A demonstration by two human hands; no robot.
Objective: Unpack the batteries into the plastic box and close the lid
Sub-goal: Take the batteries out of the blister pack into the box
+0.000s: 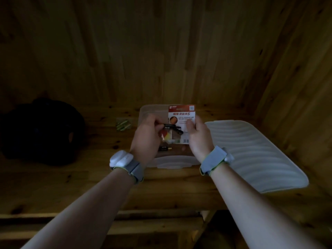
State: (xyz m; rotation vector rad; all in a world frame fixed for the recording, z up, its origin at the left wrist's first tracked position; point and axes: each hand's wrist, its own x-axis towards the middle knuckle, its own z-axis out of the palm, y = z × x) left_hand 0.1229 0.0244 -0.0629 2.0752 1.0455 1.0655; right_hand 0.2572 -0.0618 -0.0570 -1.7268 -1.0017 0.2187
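The clear rectangular plastic box (172,163) is bounded behind by the wooden wall (161,60) and on the right by its ribbed white lid (251,151). Some wooden bench (53,186) is left open to its left. Above the box, a red-and-white battery card (181,115) is gripped by the right hand (197,135), and a black battery (170,126) is pinched by the left hand (146,139).

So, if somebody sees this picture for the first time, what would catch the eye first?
First the red and white battery pack in the middle, bright in the dim scene: the right hand holds it over the clear plastic box while the left hand pinches a dark battery at its front. Next the pale ribbed lid, lying right of the box, and the black bag far left.
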